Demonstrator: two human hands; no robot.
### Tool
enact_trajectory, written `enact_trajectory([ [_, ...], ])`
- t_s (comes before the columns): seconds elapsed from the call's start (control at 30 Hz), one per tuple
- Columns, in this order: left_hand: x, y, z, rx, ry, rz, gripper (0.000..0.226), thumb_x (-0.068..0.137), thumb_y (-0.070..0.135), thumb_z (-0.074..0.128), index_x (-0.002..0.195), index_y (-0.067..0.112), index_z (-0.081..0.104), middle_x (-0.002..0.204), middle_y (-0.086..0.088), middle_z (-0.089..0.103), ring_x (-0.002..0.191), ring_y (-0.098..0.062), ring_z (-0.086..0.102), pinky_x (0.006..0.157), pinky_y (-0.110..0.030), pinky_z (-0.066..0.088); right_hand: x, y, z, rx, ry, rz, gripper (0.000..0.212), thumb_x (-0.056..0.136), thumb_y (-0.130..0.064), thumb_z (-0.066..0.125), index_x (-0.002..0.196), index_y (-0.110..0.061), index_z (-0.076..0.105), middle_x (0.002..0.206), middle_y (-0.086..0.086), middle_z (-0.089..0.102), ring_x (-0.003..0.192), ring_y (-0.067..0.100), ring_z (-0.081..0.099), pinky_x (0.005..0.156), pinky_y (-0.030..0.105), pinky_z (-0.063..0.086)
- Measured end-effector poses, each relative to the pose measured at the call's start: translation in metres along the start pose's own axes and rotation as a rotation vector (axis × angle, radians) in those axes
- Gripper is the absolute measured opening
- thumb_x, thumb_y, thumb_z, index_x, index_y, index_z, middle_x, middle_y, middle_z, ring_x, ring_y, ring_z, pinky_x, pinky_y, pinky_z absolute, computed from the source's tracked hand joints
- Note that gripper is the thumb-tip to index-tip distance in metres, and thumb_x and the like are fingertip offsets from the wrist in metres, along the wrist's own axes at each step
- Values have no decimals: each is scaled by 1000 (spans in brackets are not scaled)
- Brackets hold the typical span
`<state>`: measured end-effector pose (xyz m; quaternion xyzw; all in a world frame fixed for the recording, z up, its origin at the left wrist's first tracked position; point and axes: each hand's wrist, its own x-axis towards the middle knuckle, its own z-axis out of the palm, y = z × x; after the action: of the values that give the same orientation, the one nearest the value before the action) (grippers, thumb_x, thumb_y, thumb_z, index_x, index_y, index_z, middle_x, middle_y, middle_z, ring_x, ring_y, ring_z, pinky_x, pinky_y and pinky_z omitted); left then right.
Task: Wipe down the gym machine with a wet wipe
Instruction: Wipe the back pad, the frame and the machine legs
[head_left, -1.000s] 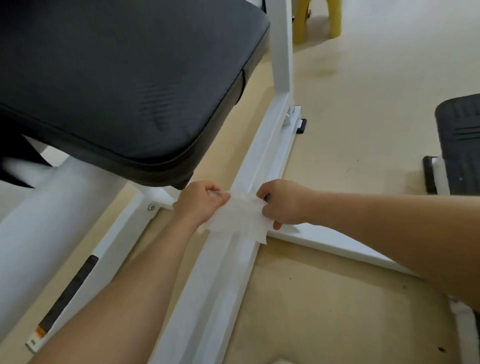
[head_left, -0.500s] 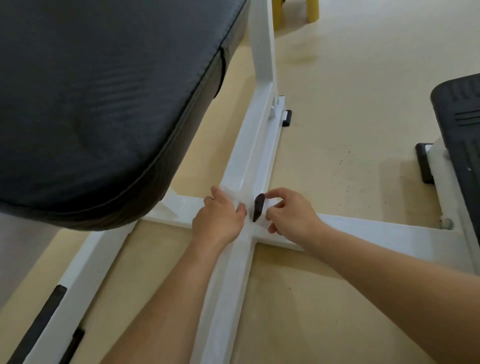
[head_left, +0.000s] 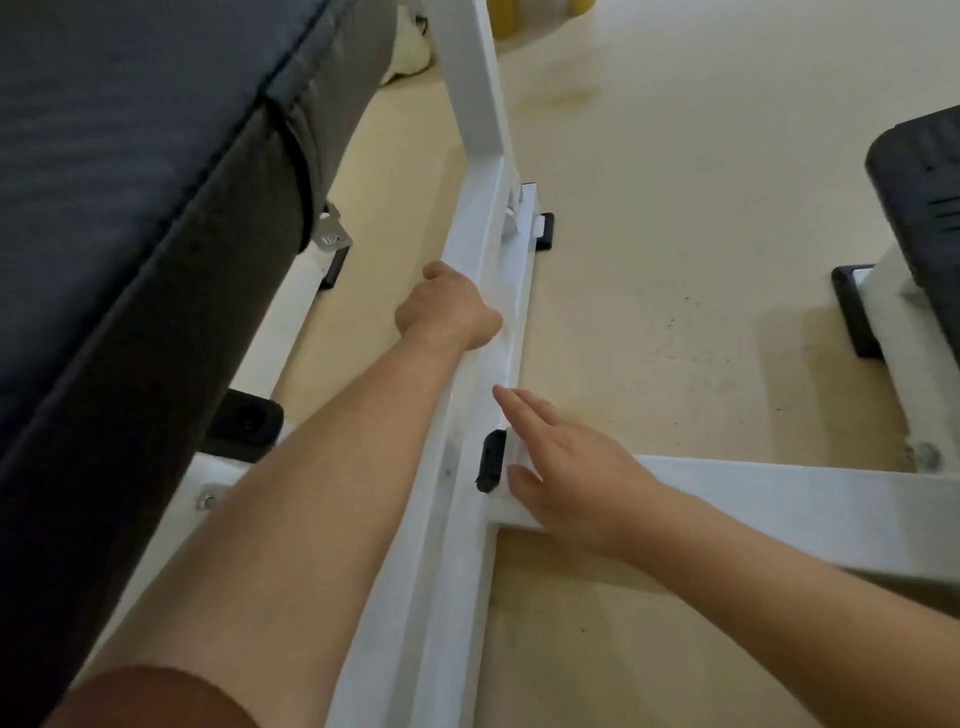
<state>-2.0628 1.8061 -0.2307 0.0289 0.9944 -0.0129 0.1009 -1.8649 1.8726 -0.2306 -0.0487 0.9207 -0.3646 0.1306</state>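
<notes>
Left hand (head_left: 448, 307) — fingers curled under, hidden — rests on the white floor rail (head_left: 426, 597) of the gym machine (head_left: 478, 104); whether they hold the wet wipe cannot be told. Right hand (head_left: 569, 470), fingers straight and together, lies flat on the crossbar (head_left: 779, 493) beside a black cap (head_left: 491, 460).

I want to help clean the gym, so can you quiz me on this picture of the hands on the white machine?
1. True or false: the right hand rests with straight fingers on the white cross bar.
2. Which hand reaches farther along the long white rail? A: the left hand. B: the right hand.
3. Fill in: the small end cap beside the right thumb is coloured ___.
Key: 1 true; 2 A; 3 black.
</notes>
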Motion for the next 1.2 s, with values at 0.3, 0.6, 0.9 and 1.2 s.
enact_trajectory([
  [0.3, -9, -16, -1, -205, -50, -30, 77, 77, 33, 65, 135, 5, 23, 121, -10, 57, 113, -33, 55, 78, -34, 40, 3, 10, -3, 265, 38, 87, 67, 98, -16, 39, 155, -22, 4, 161, -10, 10, 145, 8, 15, 105, 14, 15],
  [0.6, -113, -68, 16, -116, -126, -107, 81, 75, 30, 64, 138, 10, 18, 92, 0, 52, 92, -29, 55, 73, -33, 42, 5, -6, 21, 579, 153, 192, 60, 94, -11, 43, 151, -21, 27, 138, -1, 45, 133, 19, 39, 110, 30, 32],
  [0.9, -26, -3, 8, -65, 55, 22, 83, 98, 37, 46, 148, -9, -2, 149, -21, 26, 131, -35, 40, 96, -41, 41, -12, 3, 27, 785, 315, 267, 58, 91, -4, 43, 143, -30, 41, 141, -9, 46, 129, 3, 41, 101, 20, 34],
  [1.2, -132, -59, 30, 20, 22, 106, 92, 92, 26, 54, 151, 14, -15, 159, -15, -1, 142, -34, 19, 106, -42, 34, -16, -5, 29, 880, 301, 310, 59, 90, -4, 42, 142, -32, 41, 141, -9, 47, 122, 0, 42, 93, 16, 32],
])
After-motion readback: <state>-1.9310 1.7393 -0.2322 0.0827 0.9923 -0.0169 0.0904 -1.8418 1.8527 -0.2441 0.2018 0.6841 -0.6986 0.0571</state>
